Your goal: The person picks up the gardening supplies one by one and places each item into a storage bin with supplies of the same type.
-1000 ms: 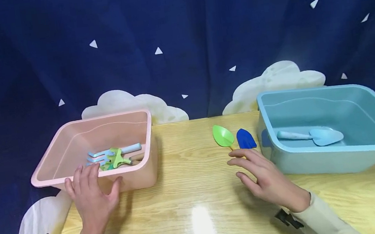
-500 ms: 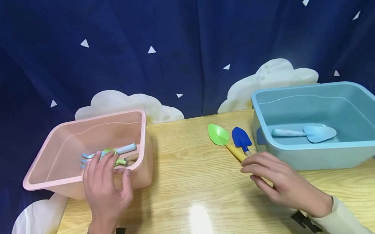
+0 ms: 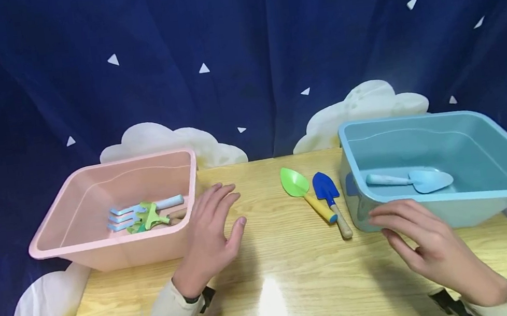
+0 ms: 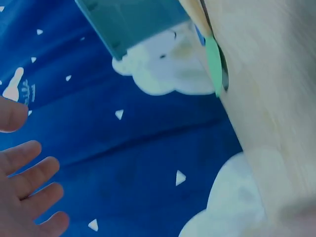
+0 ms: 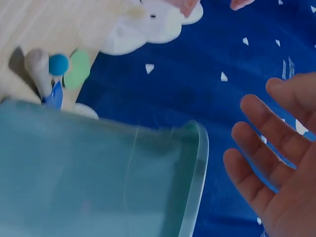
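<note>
Shovels [image 3: 314, 195]: three; bins [image 3: 117, 241]: two.

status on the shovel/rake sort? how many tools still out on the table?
Done: rakes lie in the pink bin, and one light blue shovel lies in the blue bin. In hand: nothing; the left hand hovers open beside the pink bin, the right hand open at the blue bin's front wall. Left: two tools on the table, the green shovel and the dark blue shovel.
</note>
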Tool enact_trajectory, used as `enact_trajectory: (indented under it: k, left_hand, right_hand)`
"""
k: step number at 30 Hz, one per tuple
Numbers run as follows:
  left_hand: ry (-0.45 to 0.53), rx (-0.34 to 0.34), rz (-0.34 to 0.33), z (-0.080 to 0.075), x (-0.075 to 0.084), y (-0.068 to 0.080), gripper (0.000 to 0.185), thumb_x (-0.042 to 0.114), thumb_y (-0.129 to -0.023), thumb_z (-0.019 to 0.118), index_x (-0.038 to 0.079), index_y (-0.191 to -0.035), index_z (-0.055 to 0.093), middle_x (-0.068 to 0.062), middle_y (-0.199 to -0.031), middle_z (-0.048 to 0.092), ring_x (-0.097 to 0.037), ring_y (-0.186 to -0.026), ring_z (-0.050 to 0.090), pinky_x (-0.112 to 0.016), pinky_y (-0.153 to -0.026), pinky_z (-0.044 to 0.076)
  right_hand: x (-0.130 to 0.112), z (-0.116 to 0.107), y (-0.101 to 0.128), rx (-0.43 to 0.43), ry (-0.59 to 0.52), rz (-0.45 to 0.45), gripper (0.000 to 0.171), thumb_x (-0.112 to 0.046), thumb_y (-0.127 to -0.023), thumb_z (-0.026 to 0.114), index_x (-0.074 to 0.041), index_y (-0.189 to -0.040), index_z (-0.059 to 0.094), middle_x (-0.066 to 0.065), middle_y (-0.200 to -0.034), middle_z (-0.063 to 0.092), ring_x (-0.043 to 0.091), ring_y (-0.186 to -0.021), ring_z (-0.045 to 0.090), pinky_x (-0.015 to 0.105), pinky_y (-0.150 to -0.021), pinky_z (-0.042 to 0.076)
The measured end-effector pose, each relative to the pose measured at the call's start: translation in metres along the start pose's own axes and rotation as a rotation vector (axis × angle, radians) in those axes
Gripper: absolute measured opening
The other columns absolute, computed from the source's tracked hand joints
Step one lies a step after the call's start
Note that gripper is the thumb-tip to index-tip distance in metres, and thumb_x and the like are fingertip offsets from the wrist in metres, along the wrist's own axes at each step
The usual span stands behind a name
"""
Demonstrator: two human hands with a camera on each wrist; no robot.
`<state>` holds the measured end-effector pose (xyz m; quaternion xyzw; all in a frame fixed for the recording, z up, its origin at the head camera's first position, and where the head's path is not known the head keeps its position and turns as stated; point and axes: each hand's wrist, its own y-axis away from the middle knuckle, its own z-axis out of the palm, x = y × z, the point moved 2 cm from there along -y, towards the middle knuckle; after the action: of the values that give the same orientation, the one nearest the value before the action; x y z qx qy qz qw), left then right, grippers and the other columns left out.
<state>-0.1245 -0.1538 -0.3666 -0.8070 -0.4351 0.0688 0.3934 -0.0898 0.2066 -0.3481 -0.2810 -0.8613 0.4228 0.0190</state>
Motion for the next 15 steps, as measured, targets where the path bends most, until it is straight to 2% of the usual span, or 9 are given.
enact_trajectory:
  k: [5, 10, 15]
  left_hand:
    - [0.019, -0.103, -0.008, 0.027, 0.012, -0.003, 0.04, 0.024, -0.087, 0.062, 0.006, -0.123, 0.063, -0.01, -0.135, 0.061, -0.031, -0.132, 0.053, -0.048, -0.112, 0.038]
    - [0.066, -0.157, -0.014, 0.052, 0.018, -0.006, 0.038, 0.022, -0.087, 0.062, 0.008, -0.123, 0.063, -0.008, -0.135, 0.061, -0.027, -0.131, 0.054, -0.046, -0.111, 0.041]
    - [0.073, -0.191, 0.009, 0.069, 0.021, -0.014, 0.038, 0.02, -0.087, 0.062, 0.008, -0.124, 0.063, -0.007, -0.133, 0.062, -0.024, -0.129, 0.056, -0.043, -0.111, 0.041]
  right_hand:
    - [0.009, -0.015, 0.009, 0.074, 0.037, 0.047, 0.041, -0.032, -0.103, 0.049, 0.002, -0.104, 0.072, 0.022, -0.113, 0.066, 0.011, -0.117, 0.056, 0.009, -0.102, 0.035]
    - [0.022, -0.025, 0.017, 0.14, 0.09, 0.106, 0.046, -0.037, -0.101, 0.051, 0.004, -0.103, 0.072, 0.025, -0.117, 0.065, 0.01, -0.12, 0.054, 0.01, -0.1, 0.032]
    - [0.033, -0.032, 0.03, 0.164, 0.146, 0.16, 0.05, -0.04, -0.101, 0.051, 0.005, -0.102, 0.072, 0.025, -0.117, 0.065, 0.006, -0.125, 0.051, 0.012, -0.107, 0.031]
